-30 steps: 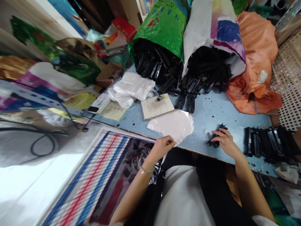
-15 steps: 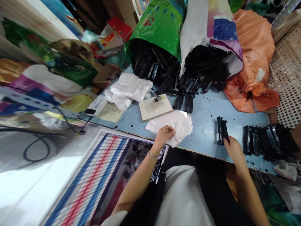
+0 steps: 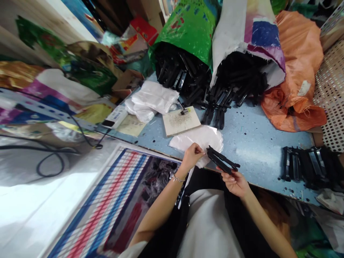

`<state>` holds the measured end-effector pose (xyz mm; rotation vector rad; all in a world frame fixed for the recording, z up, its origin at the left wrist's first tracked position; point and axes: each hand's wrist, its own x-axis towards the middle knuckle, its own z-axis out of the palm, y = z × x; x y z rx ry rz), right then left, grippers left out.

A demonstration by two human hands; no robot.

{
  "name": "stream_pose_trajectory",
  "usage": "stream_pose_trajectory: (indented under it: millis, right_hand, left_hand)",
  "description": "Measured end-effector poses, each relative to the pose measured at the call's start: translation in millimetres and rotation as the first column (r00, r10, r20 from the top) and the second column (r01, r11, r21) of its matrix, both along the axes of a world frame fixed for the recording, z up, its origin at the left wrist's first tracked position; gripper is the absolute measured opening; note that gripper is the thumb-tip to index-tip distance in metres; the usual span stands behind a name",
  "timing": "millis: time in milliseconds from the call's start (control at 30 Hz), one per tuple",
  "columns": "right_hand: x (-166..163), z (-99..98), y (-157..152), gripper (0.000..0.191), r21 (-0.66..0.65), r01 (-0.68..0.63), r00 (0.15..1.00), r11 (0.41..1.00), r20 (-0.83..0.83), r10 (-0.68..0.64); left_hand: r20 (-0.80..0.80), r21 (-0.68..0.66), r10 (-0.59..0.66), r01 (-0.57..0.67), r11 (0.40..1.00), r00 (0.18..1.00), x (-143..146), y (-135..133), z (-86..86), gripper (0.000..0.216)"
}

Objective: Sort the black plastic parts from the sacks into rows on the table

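My right hand [image 3: 235,182] grips a pair of long, narrow black plastic parts [image 3: 221,161] by their near end. Their far end points up and left, close to the fingertips of my left hand [image 3: 194,154]. My left fingers are pinched together at the edge of a fanned stack of thin clear plastic bags [image 3: 185,141]; the bag film between them is hard to make out. The stack lies at the table's front edge. Just behind it sits a flat, speckled beige board [image 3: 180,122] with a small black piece on top.
Two sacks, one green [image 3: 185,25] and one white [image 3: 228,32], spill black parts onto the blue table [image 3: 249,139]. More black parts [image 3: 309,165] stand in a row at right. An orange sack [image 3: 301,64] lies behind. Below left is a striped bag [image 3: 107,200] holding wrapped items.
My right hand has brought the black parts left from the table's right side to beside my left hand, turning them. My left hand stays pinched over the bags. The view has shifted slightly.
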<state>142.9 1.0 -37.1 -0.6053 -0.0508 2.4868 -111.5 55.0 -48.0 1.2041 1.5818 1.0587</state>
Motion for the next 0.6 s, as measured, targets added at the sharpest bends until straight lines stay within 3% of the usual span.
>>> stream_pose_trajectory:
  millis: [167,233,300,400,500,600]
  right_hand:
    - [7.7,2.7,0.7,0.057,-0.140,0.038,0.995,0.989,-0.083,-0.050]
    - [6.2,0.4,0.7,0.056,-0.210,0.030,0.994,0.977,-0.096,-0.052]
    - [3.9,-5.6,0.3,0.055,-0.274,0.030,0.993,0.961,-0.099,-0.059]
    - [2.7,-15.4,-1.0,0.054,-0.303,0.034,0.993,0.952,-0.099,-0.067]
    - [3.7,-16.1,-3.2,0.054,-0.264,0.027,0.993,0.964,-0.100,-0.055]
    - [2.8,-6.4,-6.8,0.054,-0.218,0.047,0.988,0.975,-0.137,-0.078]
  left_hand:
    - [0.035,-0.015,-0.086,0.087,0.996,0.996,0.7,-4.4,-0.5,0.011]
    - [-0.059,0.005,-0.103,0.104,0.995,0.993,0.5,-6.0,4.6,0.017]
    - [-0.251,0.099,-0.080,0.108,0.989,0.965,-3.4,-8.4,13.0,0.023]
    - [-0.581,0.203,-0.023,0.172,0.964,0.814,-14.4,-12.5,27.4,0.032]
    - [-0.713,0.132,-0.106,0.282,0.950,0.693,-22.4,-14.1,34.9,0.035]
    - [-0.619,0.109,-0.151,0.275,0.955,0.771,-20.3,-11.4,30.1,0.037]
